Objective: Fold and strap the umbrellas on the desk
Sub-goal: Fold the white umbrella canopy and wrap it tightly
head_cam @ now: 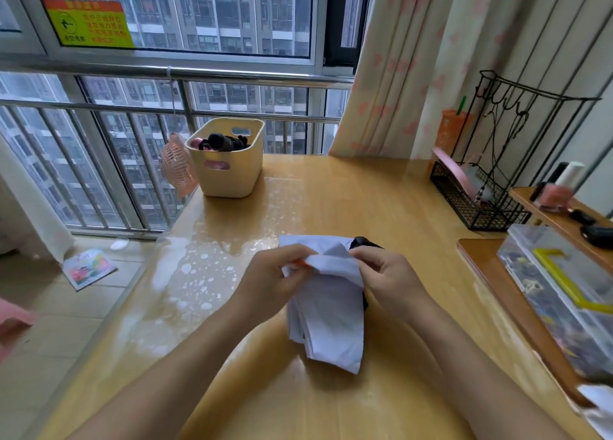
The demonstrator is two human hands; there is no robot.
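Note:
A pale lavender folding umbrella (326, 313) is held above the middle of the wooden desk (331, 194), its canopy folds hanging toward me. Its black end (363, 241) pokes out at the top. My left hand (275, 283) pinches a fold of the canopy together with a small orange strap piece (303, 263). My right hand (384, 277) grips the upper part of the umbrella from the right side. The shaft is hidden inside the fabric.
A cream basket (229, 171) with dark items stands at the desk's far left, a pink fan (177, 167) beside it. A black wire rack (481, 191) sits far right. A clear storage box (560, 293) with a yellow handle rests on a shelf at right.

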